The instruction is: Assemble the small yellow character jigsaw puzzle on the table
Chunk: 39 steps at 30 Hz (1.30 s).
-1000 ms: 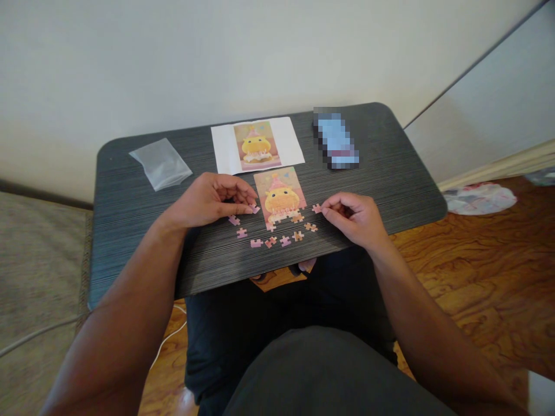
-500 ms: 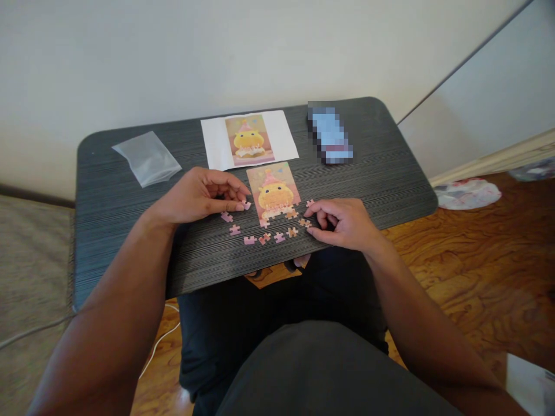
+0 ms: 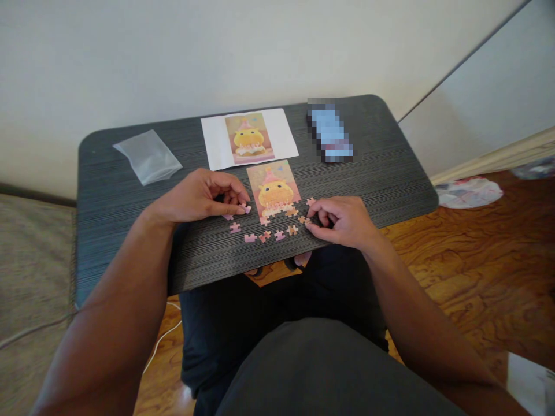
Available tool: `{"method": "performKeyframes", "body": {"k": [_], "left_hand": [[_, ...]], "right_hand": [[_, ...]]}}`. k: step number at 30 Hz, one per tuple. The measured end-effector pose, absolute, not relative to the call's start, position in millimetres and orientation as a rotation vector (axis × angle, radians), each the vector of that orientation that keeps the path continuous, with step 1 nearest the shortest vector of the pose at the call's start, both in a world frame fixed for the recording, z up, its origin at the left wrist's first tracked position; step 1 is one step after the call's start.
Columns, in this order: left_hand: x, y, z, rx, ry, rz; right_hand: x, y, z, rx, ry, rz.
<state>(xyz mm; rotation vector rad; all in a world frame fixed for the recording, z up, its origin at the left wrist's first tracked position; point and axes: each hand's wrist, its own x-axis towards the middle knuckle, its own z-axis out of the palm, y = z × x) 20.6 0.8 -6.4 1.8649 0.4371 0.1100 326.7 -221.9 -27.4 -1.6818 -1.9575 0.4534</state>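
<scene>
The left hand (image 3: 197, 196) rests on the dark ribbed surface (image 3: 381, 173). Its grip is narrow, with thumb and forefinger closed on a small pink piece (image 3: 245, 207). That piece sits at the very tip of the grip, just beside the left edge of the part-built puzzle (image 3: 273, 192).

The right hand (image 3: 344, 219) lies on the other side of the puzzle with its fingers curled. Its fingertips meet a brown piece (image 3: 304, 220), but the pictures do not show whether that grip pinches the piece or only presses on it. One more piece (image 3: 310, 201) lies just beyond this grip, and a row of loose pieces (image 3: 280, 235) lies between the two hands, nearer the person.

The pieces look like thin cut card, so they are probably very light, stiff and flat, and likely to slide or flip at a light touch. A hold at two opposite edges with the fingertips would seem to suit them best. The tabs look like the weak spots that could bend.

Farther from both grips lie a printed sheet (image 3: 249, 138) showing the same picture, a clear bag (image 3: 147, 156) and a blurred-out object (image 3: 330, 132).
</scene>
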Motion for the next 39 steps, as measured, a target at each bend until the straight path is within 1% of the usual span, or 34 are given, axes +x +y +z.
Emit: {"method": "performKeyframes", "body": {"k": [8, 21, 26, 30, 35, 39], "left_hand": [[22.5, -1.7, -2.0, 2.036, 0.371, 0.024], [23.4, -4.6, -3.0, 2.009, 0.390, 0.025], [30.8, -12.2, -4.4, 1.970, 0.385, 0.158], [41.1, -25.0, -2.0, 2.118, 0.335, 0.345], [52.6, -43.5, -3.7, 2.295, 0.247, 0.486], [57.5, -50.7, -8.0, 2.371, 0.170, 0.568]], "right_hand": [[325.8, -221.7, -29.2, -1.670, -1.914, 0.472], [327.6, -221.5, -33.7, -1.671, -1.884, 0.502], [327.4, -221.6, -32.1, -1.618, -1.867, 0.539], [322.6, -219.0, -29.1, -1.574, -1.887, 0.530], [307.1, -208.8, -21.3, -1.546, -1.983, 0.491], [298.5, -197.9, -16.8, -1.610, -2.027, 0.477]]}}
